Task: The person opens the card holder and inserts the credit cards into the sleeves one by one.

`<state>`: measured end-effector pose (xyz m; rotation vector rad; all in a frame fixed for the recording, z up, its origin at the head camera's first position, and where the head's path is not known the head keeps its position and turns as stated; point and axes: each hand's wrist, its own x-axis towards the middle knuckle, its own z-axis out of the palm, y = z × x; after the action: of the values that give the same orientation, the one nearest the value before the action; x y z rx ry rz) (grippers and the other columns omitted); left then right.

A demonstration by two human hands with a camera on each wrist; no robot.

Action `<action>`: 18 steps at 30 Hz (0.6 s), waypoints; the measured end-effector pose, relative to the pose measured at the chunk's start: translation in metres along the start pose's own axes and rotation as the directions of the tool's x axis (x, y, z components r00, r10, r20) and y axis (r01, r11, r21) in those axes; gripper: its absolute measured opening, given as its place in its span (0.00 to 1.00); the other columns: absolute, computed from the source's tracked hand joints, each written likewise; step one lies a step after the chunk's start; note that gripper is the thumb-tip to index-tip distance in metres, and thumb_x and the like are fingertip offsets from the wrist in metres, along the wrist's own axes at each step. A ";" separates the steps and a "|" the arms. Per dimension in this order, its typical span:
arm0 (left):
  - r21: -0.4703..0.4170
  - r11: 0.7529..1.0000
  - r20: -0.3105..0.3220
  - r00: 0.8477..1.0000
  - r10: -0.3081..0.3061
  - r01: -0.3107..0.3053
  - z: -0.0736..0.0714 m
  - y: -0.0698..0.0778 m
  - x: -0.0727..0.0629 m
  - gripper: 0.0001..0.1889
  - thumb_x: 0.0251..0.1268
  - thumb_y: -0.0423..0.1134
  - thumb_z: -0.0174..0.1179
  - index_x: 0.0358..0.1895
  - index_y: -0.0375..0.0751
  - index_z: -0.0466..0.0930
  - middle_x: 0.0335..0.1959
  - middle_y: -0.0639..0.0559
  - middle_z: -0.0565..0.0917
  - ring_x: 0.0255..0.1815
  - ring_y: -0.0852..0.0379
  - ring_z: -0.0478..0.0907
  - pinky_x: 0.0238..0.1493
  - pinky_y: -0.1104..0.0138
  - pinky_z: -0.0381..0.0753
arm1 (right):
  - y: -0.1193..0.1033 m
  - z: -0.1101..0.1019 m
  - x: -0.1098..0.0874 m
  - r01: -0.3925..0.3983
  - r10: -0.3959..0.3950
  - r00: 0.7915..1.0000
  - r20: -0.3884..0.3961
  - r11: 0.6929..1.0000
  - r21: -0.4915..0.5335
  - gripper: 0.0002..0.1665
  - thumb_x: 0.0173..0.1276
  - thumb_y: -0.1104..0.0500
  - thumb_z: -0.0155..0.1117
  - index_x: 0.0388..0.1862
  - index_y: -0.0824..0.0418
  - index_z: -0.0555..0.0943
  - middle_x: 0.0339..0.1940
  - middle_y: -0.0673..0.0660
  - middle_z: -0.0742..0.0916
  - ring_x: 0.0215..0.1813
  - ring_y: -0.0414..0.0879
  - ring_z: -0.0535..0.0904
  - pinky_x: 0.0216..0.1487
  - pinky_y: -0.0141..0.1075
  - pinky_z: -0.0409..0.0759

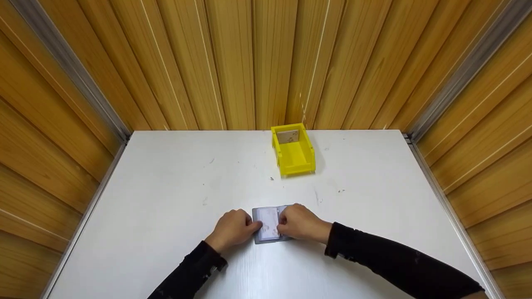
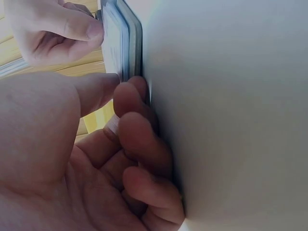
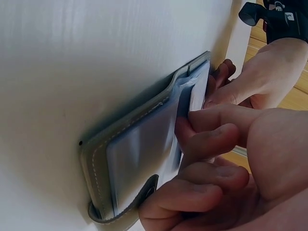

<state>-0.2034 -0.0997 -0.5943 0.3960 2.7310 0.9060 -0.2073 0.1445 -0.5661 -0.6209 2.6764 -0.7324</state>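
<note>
A grey wallet (image 3: 96,168) is laid open on the white table (image 1: 166,249), near the middle of its front part. A white card (image 1: 268,222) is seen on its left half, and a clear plastic pocket (image 3: 144,147) is shown on the other half in the right wrist view. A stitched border and a curved strap (image 3: 149,186) are seen along that cover.

The wallet's left edge is pinched by the left hand (image 1: 232,228), the thumb being laid over the front while the other fingers are curled at the edge and against the table. The inner layers at the card's right edge are pinched between thumb and forefinger of the right hand (image 1: 301,222), whose remaining fingers are bent in over the wallet. Both forearms are covered by black sleeves (image 1: 374,253).

Beyond the hands, a yellow bin (image 1: 293,153) is set near the back of the table, with a pale label (image 1: 287,136) at its rear wall. Small dark marks are scattered across the tabletop. The table is enclosed at the back and sides by wood-look walls (image 1: 232,62), joined at the corners by grey metal strips (image 1: 79,62).
</note>
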 end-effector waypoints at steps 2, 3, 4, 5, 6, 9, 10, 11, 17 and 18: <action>0.001 1.000 0.001 1.000 -0.001 0.001 0.000 0.000 0.000 0.28 0.74 0.54 0.70 0.12 0.51 0.75 0.11 0.64 0.65 0.20 0.60 0.64 0.25 0.66 0.60 | 0.000 0.000 0.000 0.013 -0.013 1.000 -0.007 1.000 -0.006 0.11 0.67 0.58 0.74 0.23 0.58 0.90 0.19 0.43 0.81 0.30 0.40 0.72 0.34 0.33 0.68; 0.002 1.000 0.001 1.000 -0.002 0.002 0.000 0.001 0.000 0.28 0.74 0.54 0.70 0.12 0.51 0.75 0.12 0.64 0.65 0.20 0.60 0.65 0.25 0.66 0.60 | 0.000 0.000 0.001 0.018 -0.019 1.000 -0.010 1.000 -0.009 0.11 0.67 0.59 0.75 0.24 0.58 0.90 0.20 0.43 0.82 0.29 0.39 0.72 0.33 0.32 0.68; 0.004 1.000 0.001 1.000 -0.001 0.001 0.000 0.001 0.000 0.28 0.74 0.54 0.70 0.12 0.51 0.75 0.12 0.64 0.65 0.20 0.60 0.65 0.25 0.66 0.60 | 0.001 0.000 0.001 0.025 -0.025 1.000 -0.014 1.000 -0.008 0.11 0.68 0.59 0.75 0.24 0.58 0.91 0.20 0.44 0.82 0.29 0.39 0.72 0.33 0.32 0.68; 0.005 1.000 0.002 1.000 -0.001 0.001 0.000 0.001 0.000 0.28 0.74 0.54 0.70 0.13 0.51 0.75 0.12 0.64 0.65 0.20 0.60 0.65 0.25 0.66 0.60 | 0.001 -0.001 0.000 0.032 -0.032 0.999 -0.018 0.999 -0.005 0.10 0.67 0.59 0.76 0.25 0.58 0.91 0.20 0.44 0.83 0.28 0.39 0.72 0.32 0.32 0.68; 0.008 1.000 0.003 1.000 -0.001 0.001 -0.001 0.002 0.000 0.28 0.74 0.54 0.70 0.13 0.52 0.75 0.12 0.63 0.65 0.20 0.60 0.65 0.25 0.66 0.60 | 0.001 -0.001 0.000 0.035 -0.035 0.999 -0.022 0.999 -0.003 0.10 0.68 0.59 0.76 0.25 0.59 0.91 0.21 0.45 0.84 0.28 0.38 0.73 0.31 0.32 0.68; 0.014 1.000 0.004 1.000 0.005 -0.005 -0.001 0.002 0.000 0.29 0.74 0.54 0.69 0.12 0.52 0.74 0.12 0.63 0.65 0.20 0.60 0.65 0.25 0.66 0.60 | 0.002 -0.004 -0.001 0.034 -0.033 0.999 -0.028 0.999 0.010 0.08 0.69 0.59 0.75 0.28 0.58 0.93 0.23 0.46 0.87 0.29 0.39 0.74 0.32 0.32 0.68; 0.014 1.000 0.005 1.000 0.007 -0.007 -0.002 0.002 0.000 0.29 0.74 0.54 0.69 0.12 0.52 0.74 0.12 0.64 0.65 0.20 0.60 0.65 0.25 0.66 0.60 | 0.002 -0.005 -0.001 0.027 -0.027 0.999 -0.031 1.000 0.015 0.08 0.69 0.59 0.75 0.29 0.57 0.94 0.24 0.46 0.88 0.30 0.39 0.75 0.32 0.33 0.69; 0.014 1.000 0.006 1.000 0.009 -0.009 -0.002 0.002 0.000 0.29 0.74 0.54 0.69 0.12 0.52 0.73 0.12 0.64 0.64 0.20 0.60 0.64 0.25 0.66 0.59 | 0.002 -0.007 -0.001 0.019 -0.018 0.999 -0.034 1.000 0.021 0.08 0.70 0.59 0.75 0.30 0.57 0.94 0.26 0.47 0.89 0.30 0.39 0.75 0.33 0.33 0.70; 0.012 1.000 0.023 1.000 0.004 -0.005 -0.005 0.003 -0.001 0.29 0.75 0.54 0.69 0.12 0.52 0.73 0.10 0.64 0.63 0.19 0.61 0.64 0.24 0.65 0.58 | 0.005 -0.026 0.002 -0.022 0.025 0.997 -0.072 0.999 0.032 0.08 0.72 0.57 0.73 0.33 0.57 0.94 0.27 0.48 0.89 0.31 0.40 0.78 0.34 0.35 0.75; 0.014 1.000 0.025 1.000 0.001 -0.001 -0.005 0.004 -0.001 0.29 0.75 0.54 0.69 0.12 0.52 0.73 0.10 0.64 0.63 0.18 0.61 0.63 0.24 0.65 0.58 | 0.007 -0.029 0.002 -0.022 0.024 0.996 -0.080 0.999 0.027 0.09 0.72 0.57 0.72 0.33 0.57 0.94 0.26 0.48 0.88 0.30 0.40 0.77 0.33 0.35 0.75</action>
<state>-0.2033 -0.1000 -0.5878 0.4088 2.7161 0.8763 -0.2226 0.1605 -0.5458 -0.5641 2.7374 -0.8015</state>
